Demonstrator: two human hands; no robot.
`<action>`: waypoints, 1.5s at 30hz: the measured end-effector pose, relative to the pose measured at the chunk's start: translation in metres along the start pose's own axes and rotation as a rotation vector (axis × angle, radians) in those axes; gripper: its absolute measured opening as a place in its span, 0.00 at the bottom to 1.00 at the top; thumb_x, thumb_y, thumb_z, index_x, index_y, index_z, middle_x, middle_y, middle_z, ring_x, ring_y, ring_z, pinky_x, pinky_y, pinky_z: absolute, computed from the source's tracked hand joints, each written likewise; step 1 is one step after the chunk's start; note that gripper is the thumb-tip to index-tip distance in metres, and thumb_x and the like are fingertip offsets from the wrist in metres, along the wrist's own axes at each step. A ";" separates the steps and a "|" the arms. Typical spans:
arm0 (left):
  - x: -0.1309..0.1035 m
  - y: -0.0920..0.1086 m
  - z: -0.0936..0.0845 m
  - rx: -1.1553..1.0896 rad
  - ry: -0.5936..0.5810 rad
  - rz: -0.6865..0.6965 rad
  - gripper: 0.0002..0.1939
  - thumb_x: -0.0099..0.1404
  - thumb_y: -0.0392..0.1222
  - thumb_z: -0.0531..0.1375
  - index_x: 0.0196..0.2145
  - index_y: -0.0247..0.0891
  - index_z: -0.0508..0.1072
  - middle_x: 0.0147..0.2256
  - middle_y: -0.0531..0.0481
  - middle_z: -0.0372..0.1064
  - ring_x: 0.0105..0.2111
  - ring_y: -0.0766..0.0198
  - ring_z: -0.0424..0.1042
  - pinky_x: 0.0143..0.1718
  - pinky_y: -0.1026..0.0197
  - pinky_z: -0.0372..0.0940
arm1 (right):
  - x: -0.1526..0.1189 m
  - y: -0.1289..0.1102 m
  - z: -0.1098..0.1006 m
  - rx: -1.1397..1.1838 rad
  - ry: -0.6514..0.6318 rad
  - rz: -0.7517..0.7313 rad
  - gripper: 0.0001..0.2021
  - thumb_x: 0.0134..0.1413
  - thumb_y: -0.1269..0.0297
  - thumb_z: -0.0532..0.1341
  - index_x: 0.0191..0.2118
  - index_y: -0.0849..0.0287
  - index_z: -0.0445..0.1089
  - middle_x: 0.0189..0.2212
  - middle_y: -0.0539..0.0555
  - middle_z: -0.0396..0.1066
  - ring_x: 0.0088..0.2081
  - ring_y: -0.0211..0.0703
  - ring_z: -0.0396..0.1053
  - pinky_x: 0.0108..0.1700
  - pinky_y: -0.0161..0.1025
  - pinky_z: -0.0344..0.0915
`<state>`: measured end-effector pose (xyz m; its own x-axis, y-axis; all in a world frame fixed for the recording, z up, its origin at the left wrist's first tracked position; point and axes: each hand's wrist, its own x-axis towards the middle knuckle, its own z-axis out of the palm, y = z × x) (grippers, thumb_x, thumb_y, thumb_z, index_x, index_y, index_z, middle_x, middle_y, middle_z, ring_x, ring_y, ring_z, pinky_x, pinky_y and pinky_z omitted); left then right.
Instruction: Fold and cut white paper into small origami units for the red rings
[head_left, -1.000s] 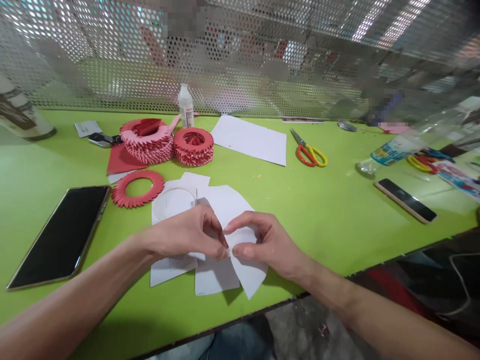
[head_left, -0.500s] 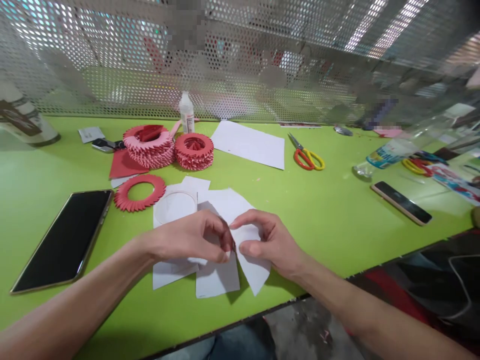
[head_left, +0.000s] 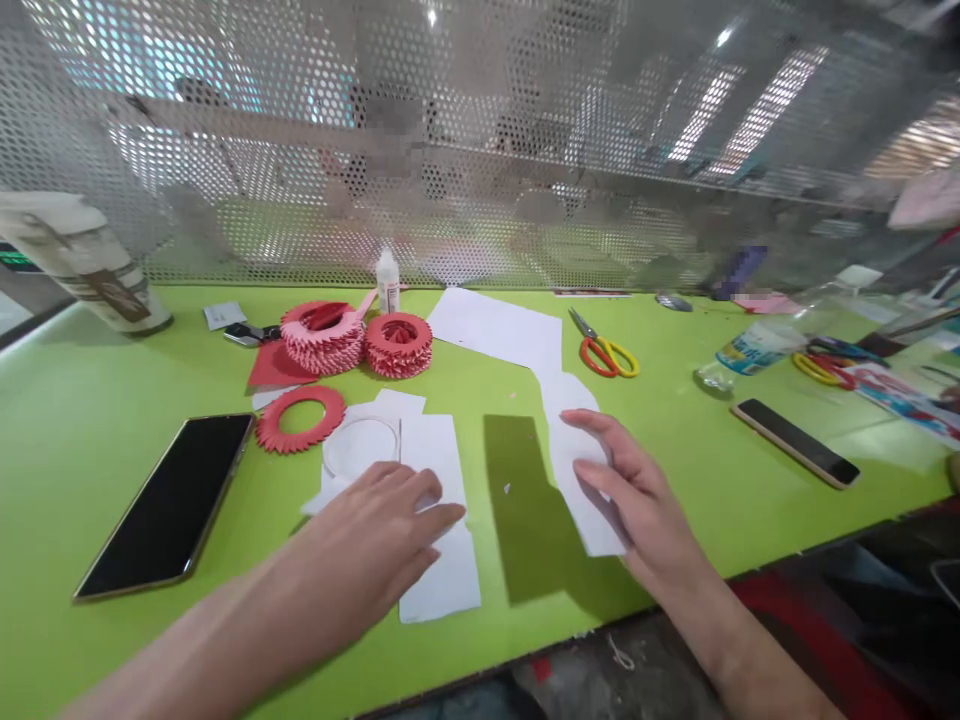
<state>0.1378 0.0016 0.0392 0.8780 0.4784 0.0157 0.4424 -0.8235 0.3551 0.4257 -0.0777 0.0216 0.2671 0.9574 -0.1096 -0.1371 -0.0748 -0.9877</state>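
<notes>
My right hand (head_left: pixel 630 490) holds a strip of white paper (head_left: pixel 574 440) upright between thumb and fingers, above the green table; the strip casts a shadow to its left. Over the white sheets (head_left: pixel 439 575) on the table is my left hand (head_left: pixel 397 520), its fingers apart and nothing visible in them. A clear round ring (head_left: pixel 362 420) lies on the sheets beyond this hand. Just left of the ring, a flat red pleated paper ring (head_left: pixel 268 430) rests on the table.
Pleated paper rings (head_left: pixel 322 355), a glue bottle (head_left: pixel 388 282), a large white sheet (head_left: pixel 495 325) and scissors (head_left: pixel 600 350) stand or lie further back. A large phone (head_left: pixel 169 510) is at left; a smaller phone (head_left: pixel 796 440), plastic bottle (head_left: pixel 757 347) at right. A cup (head_left: pixel 105 275) stands back left.
My hands have parted. The right hand has moved right and lifted the white paper off the pile, while the left hand has opened over the sheets. The camera view has shifted a little.
</notes>
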 end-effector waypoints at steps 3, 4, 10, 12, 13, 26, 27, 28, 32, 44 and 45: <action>-0.017 0.003 0.020 0.047 -0.032 -0.072 0.24 0.74 0.41 0.54 0.65 0.47 0.72 0.67 0.39 0.68 0.65 0.38 0.69 0.67 0.31 0.63 | -0.002 0.004 0.015 0.026 -0.182 0.084 0.30 0.58 0.62 0.72 0.64 0.42 0.66 0.40 0.50 0.78 0.30 0.42 0.74 0.29 0.35 0.70; -0.020 0.003 0.026 0.040 -0.026 -0.065 0.26 0.75 0.43 0.54 0.69 0.49 0.69 0.70 0.40 0.64 0.68 0.38 0.65 0.71 0.29 0.57 | 0.000 0.007 0.023 0.024 -0.253 0.101 0.32 0.57 0.63 0.72 0.65 0.44 0.65 0.40 0.51 0.78 0.31 0.43 0.75 0.31 0.36 0.71; -0.030 0.003 0.039 -0.034 0.034 -0.033 0.24 0.77 0.47 0.49 0.66 0.53 0.70 0.69 0.48 0.66 0.71 0.46 0.62 0.76 0.37 0.52 | 0.018 0.026 0.072 -0.352 -0.304 0.095 0.22 0.53 0.68 0.69 0.55 0.59 0.75 0.45 0.56 0.81 0.44 0.52 0.78 0.45 0.42 0.73; -0.035 -0.001 0.035 -0.051 0.059 -0.065 0.22 0.76 0.46 0.49 0.61 0.53 0.74 0.66 0.47 0.71 0.67 0.44 0.68 0.73 0.37 0.58 | 0.017 0.024 0.081 -0.551 -0.276 0.048 0.20 0.56 0.66 0.67 0.55 0.60 0.77 0.50 0.60 0.81 0.50 0.56 0.78 0.51 0.46 0.72; -0.038 -0.005 0.033 -0.058 0.071 -0.088 0.20 0.76 0.46 0.49 0.58 0.52 0.76 0.64 0.47 0.73 0.63 0.43 0.71 0.70 0.38 0.63 | 0.015 0.021 0.083 -0.666 -0.269 0.026 0.21 0.58 0.64 0.67 0.57 0.61 0.77 0.53 0.62 0.81 0.52 0.58 0.77 0.54 0.48 0.71; -0.045 -0.017 0.023 0.026 0.037 -0.022 0.19 0.74 0.45 0.58 0.60 0.49 0.73 0.56 0.44 0.76 0.50 0.47 0.76 0.53 0.46 0.73 | 0.037 -0.003 0.094 -1.369 -0.394 -0.384 0.07 0.66 0.67 0.66 0.46 0.53 0.82 0.44 0.58 0.80 0.49 0.56 0.75 0.50 0.46 0.67; -0.046 -0.017 0.024 0.034 0.040 -0.013 0.18 0.74 0.45 0.58 0.60 0.49 0.73 0.56 0.44 0.75 0.51 0.47 0.76 0.54 0.46 0.73 | 0.044 -0.003 0.097 -1.376 -0.404 -0.418 0.12 0.62 0.67 0.70 0.51 0.55 0.80 0.50 0.60 0.77 0.54 0.58 0.72 0.55 0.49 0.67; -0.047 -0.018 0.026 0.040 0.044 -0.005 0.19 0.74 0.45 0.58 0.60 0.49 0.73 0.57 0.44 0.75 0.52 0.47 0.75 0.54 0.45 0.73 | 0.051 -0.005 0.100 -1.377 -0.414 -0.412 0.20 0.59 0.66 0.72 0.57 0.56 0.77 0.55 0.61 0.75 0.58 0.60 0.69 0.58 0.51 0.66; -0.053 -0.022 0.029 0.042 0.060 0.011 0.18 0.75 0.40 0.55 0.60 0.46 0.73 0.61 0.43 0.73 0.53 0.49 0.77 0.51 0.48 0.76 | 0.073 -0.011 0.109 -1.402 -0.458 -0.207 0.37 0.52 0.60 0.76 0.66 0.62 0.67 0.56 0.65 0.73 0.58 0.64 0.68 0.56 0.53 0.67; -0.042 -0.051 0.026 0.163 0.358 -0.194 0.19 0.74 0.31 0.55 0.58 0.41 0.74 0.52 0.42 0.78 0.49 0.47 0.76 0.52 0.42 0.72 | 0.115 -0.024 0.089 -0.783 -0.834 -0.085 0.06 0.54 0.68 0.69 0.38 0.57 0.73 0.35 0.49 0.76 0.37 0.43 0.71 0.40 0.37 0.65; -0.041 -0.053 0.027 0.177 0.344 -0.200 0.18 0.74 0.30 0.55 0.56 0.42 0.75 0.49 0.44 0.78 0.46 0.49 0.77 0.50 0.43 0.72 | 0.119 -0.024 0.091 -0.675 -0.865 -0.077 0.09 0.54 0.66 0.70 0.40 0.57 0.73 0.37 0.50 0.76 0.38 0.44 0.72 0.42 0.38 0.67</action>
<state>0.0835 0.0174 -0.0055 0.6734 0.6826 0.2838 0.6482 -0.7298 0.2174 0.3742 0.0631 0.0426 -0.5419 0.8185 -0.1907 0.4715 0.1083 -0.8752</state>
